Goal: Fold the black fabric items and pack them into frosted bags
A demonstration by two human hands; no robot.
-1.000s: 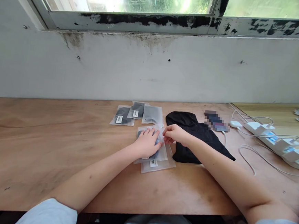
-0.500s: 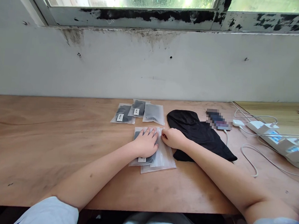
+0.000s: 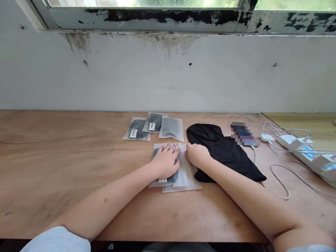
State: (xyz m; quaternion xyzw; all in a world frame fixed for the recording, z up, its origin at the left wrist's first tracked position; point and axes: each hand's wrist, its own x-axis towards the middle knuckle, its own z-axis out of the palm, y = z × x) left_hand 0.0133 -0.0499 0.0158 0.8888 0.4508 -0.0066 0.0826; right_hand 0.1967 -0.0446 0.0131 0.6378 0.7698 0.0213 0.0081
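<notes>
My left hand (image 3: 166, 162) lies flat, fingers spread, on a frosted plastic bag (image 3: 172, 179) with something dark inside and a white label near its lower edge. Partly under that bag is a flatter, clear-looking plastic bag (image 3: 194, 186). At the upper right of these bags, my right hand (image 3: 198, 155) is closed, its fingertips pinching the clear bag's upper edge; the exact grip is partly hidden. Just right of that hand, a folded black cloth garment (image 3: 229, 156) is spread on the table.
Behind my hands lie a labelled frosted bag (image 3: 138, 128), another labelled bag (image 3: 154, 123) and an unlabelled one (image 3: 172, 128). A blurred phone (image 3: 245, 134) is plugged into a white cable. To the right sits a power strip (image 3: 314, 153) with chargers and loose cables.
Both hands and the bags beneath them have shifted slightly right. My right hand's fingers look more tightly curled. The camera view has tilted a little.
</notes>
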